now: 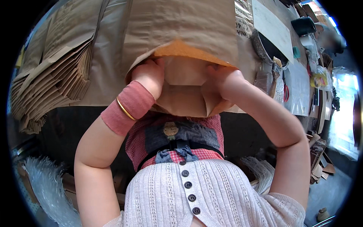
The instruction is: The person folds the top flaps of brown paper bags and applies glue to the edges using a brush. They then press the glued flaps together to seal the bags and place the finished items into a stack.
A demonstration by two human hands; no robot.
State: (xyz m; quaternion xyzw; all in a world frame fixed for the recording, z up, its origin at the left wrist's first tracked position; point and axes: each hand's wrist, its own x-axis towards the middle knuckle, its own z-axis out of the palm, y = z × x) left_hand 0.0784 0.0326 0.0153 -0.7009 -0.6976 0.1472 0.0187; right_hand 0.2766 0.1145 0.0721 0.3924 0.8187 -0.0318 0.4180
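A brown paper bag (185, 26) lies on the table straight ahead, its open mouth facing me. My left hand (149, 75) is tucked into the left side of the opening, with a pink wristband and a gold bangle on that wrist. My right hand (223, 77) grips the right side of the mouth. Both hands hold the bag's folded inner flaps (185, 94), and the fingertips are hidden inside the paper.
A thick stack of flat brown paper bags (53, 79) sits at the left. More brown paper sheets cover the table behind. At the right lie white sheets (272, 26), a dark round bowl (264, 47), a black container (302, 24) and small clutter. White shredded filling (45, 181) lies lower left.
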